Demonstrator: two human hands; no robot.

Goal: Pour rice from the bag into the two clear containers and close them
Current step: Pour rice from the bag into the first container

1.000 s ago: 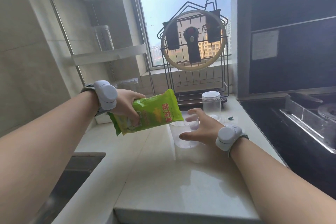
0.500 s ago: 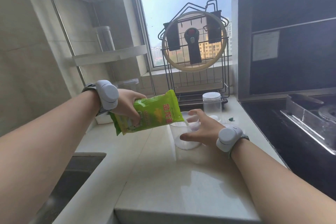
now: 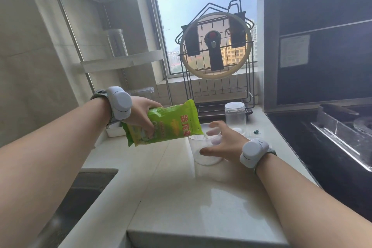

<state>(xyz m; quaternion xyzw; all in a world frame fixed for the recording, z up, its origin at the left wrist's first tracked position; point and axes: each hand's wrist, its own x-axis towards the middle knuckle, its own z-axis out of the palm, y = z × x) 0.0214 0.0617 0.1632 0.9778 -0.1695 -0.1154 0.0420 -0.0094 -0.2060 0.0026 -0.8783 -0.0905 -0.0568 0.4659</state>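
Left hand (image 3: 144, 113) grips green rice bag (image 3: 164, 125), tilted, corner over open container (image 3: 205, 150) on table (image 3: 171, 197). Right hand (image 3: 225, 144) curled round container's side. White rice at bottom. Second container (image 3: 235, 113) behind, lidded.

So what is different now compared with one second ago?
Rice has started to run from the green bag into the open container, whose bottom now shows a white layer. The left hand grips the bag as before, and the right hand steadies the container. The lidded container has not moved.
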